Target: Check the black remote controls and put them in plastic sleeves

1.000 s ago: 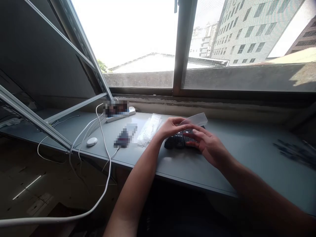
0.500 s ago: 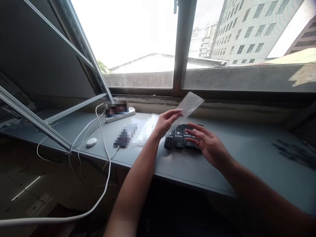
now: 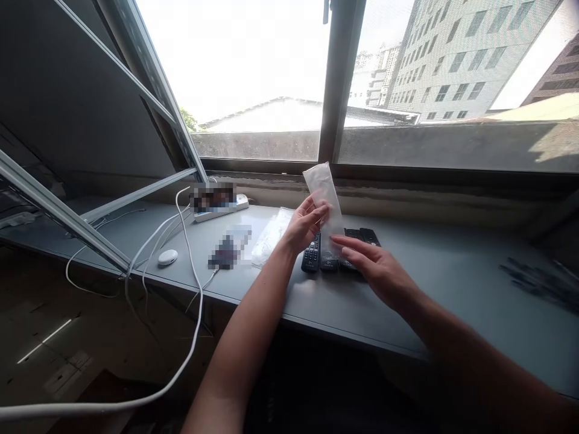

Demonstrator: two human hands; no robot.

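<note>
My left hand pinches a clear, narrow plastic bag and holds it nearly upright, tilted slightly left at the top. The fingertips of my right hand are at the bag's lower right edge, stretched out; whether they touch it I cannot tell. Beneath and behind the bag, several black remote controls lie side by side on the grey table. The bag and my right hand partly cover them.
Left of the remotes lies a pile of clear plastic bags. Farther left are a blurred-out item with a cable, a round white device, a power strip and looping white cables. A blurred dark bundle lies at the right. A metal frame slants at left.
The bag has swung from leaning right to nearly upright, its top moving left. My right hand has moved slightly left, to the bag's lower part, with its fingers closer together.
</note>
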